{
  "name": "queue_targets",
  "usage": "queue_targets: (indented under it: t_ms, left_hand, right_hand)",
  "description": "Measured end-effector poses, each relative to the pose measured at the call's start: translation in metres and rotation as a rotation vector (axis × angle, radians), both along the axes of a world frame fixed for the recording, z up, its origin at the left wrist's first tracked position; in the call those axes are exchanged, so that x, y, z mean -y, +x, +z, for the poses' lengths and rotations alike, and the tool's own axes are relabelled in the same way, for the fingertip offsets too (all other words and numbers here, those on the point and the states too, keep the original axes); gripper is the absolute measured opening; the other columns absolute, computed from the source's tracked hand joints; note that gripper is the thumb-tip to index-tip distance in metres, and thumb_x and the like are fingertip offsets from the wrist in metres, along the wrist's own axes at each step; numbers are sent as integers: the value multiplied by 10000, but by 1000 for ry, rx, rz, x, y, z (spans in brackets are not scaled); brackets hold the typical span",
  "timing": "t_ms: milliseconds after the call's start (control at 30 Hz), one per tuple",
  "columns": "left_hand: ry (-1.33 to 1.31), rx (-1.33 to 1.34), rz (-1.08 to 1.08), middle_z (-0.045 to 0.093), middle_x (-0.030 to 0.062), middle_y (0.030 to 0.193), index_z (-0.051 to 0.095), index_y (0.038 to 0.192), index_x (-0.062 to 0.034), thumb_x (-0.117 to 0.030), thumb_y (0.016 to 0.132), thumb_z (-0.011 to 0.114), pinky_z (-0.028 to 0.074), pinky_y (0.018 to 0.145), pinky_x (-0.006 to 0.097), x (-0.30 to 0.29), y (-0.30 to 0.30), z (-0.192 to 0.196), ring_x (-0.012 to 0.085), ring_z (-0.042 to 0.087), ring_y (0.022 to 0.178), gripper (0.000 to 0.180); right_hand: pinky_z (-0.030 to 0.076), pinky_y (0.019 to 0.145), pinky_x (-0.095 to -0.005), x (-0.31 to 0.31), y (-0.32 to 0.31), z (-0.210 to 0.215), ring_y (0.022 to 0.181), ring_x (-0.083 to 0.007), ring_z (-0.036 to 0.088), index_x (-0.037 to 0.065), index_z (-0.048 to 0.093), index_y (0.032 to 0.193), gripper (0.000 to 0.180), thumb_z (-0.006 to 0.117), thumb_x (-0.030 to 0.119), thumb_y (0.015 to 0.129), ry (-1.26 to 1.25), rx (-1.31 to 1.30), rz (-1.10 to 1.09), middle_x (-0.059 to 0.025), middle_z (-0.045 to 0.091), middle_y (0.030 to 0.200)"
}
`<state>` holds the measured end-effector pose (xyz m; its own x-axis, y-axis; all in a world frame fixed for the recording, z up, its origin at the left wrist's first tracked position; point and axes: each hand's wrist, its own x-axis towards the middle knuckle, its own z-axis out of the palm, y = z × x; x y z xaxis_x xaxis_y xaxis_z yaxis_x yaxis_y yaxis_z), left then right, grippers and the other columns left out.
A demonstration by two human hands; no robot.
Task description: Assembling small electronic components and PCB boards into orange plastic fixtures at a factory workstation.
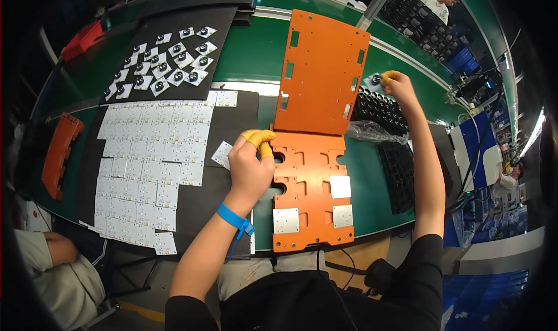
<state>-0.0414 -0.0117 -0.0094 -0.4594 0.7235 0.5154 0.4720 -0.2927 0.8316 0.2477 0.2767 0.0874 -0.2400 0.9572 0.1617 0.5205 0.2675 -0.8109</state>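
My left hand [252, 159], with yellow finger cots and a blue wrist strap, hovers at the left edge of the orange fixture [311, 156]. Its thumb and fingers are bent together; whatever may be between them is hidden. Beside it, a loose white circuit board [222, 155] lies tilted on the black mat. Out to the far right, my right hand [399, 88] pinches a small white board with a black ring [373, 82]. The fixture's lid [322, 72] stands raised. Three square plates, including a pale one [340, 187], sit in its lower pockets.
White circuit boards [145, 174] cover the left mat in rows. Behind them, a black sheet [224, 37] carries several boards with black rings [180, 59]. Black trays [381, 109] and plastic wrap [378, 132] lie right of the fixture. Another orange piece [60, 156] and a red bin [82, 41] are leftward.
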Motion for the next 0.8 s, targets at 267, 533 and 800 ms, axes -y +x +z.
queue_targets:
  t_ms: [267,533,800]
  left_hand:
    - [8,-118,-25,656,165,880,680,915,30,127,730,552,514,694,322,4,3,-5,292,652,770,245]
    - [-31,-76,-81,653,163,874,679,927,29,133,708,532,501,692,322,1,6,2,299,645,769,284]
    - [-67,-77,-126,644,190,893,669,940,49,122,685,506,519,732,368,1,6,-6,348,630,801,311]
  right_hand:
    - [514,600,-282,-62,-108,-54,688,-143,639,-15,691,927,207,666,167,831,-177,-346,271,-52,683,790]
    - [520,622,-280,-78,-84,-48,699,-149,652,-5,689,1003,275,680,214,838,134,146,478,-78,702,828]
    - [398,440,-243,149,-4,-31,497,-89,531,-11,636,921,209,599,192,951,3,-214,27,-30,583,646]
